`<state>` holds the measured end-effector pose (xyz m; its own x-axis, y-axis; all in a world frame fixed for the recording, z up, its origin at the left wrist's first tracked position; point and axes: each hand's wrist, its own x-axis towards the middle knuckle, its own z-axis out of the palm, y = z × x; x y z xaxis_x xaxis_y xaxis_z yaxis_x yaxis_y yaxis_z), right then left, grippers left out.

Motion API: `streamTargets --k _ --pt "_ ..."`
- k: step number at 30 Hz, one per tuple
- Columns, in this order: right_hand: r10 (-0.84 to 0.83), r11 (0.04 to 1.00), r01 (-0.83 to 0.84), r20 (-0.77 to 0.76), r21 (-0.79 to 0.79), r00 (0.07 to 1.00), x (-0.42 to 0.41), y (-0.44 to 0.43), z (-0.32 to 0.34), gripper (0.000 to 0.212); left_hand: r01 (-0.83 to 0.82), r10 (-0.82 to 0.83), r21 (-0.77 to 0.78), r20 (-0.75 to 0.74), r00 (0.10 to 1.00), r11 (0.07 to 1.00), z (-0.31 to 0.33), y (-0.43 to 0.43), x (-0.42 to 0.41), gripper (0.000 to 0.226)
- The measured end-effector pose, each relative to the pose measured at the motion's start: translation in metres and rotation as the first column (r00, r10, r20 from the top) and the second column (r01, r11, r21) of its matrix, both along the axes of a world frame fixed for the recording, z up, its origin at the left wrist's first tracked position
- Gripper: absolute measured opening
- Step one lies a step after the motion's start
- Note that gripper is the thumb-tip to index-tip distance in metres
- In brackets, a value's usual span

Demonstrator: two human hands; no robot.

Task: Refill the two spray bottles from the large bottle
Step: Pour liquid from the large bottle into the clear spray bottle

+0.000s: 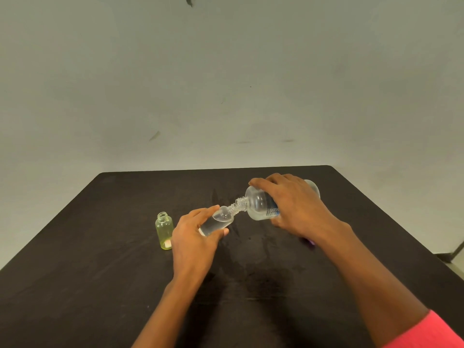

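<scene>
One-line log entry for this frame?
stage: pour | left hand: holds small clear bottle, tilted | right hand: tips large bottle, necks meeting | green bottle: upright, uncapped

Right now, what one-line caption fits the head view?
Right hand tips the large bottle mouth-to-mouth into a small clear bottle held by the left hand; an open yellow-green bottle stands nearby.

I have room over the table [75, 247] at far left, along the back edge and in the near middle. 1 green bottle [164, 231] stands just beside my left hand [193, 239]. The small bottle [217, 222] and large bottle [261, 204], held neck to neck, bar the gap across to my right hand [293, 204].
</scene>
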<state>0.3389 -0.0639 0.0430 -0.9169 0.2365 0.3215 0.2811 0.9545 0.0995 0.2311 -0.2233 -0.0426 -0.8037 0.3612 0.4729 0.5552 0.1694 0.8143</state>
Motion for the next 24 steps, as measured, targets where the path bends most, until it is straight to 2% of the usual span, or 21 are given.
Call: streamTargets --k 24 --pt "0.004 1.0 -0.004 -0.015 0.01 1.0 -0.0018 -0.0003 -0.0011 0.072 0.0 0.0 0.022 0.006 1.0 1.0 -0.0009 -0.0009 -0.0009 0.048"
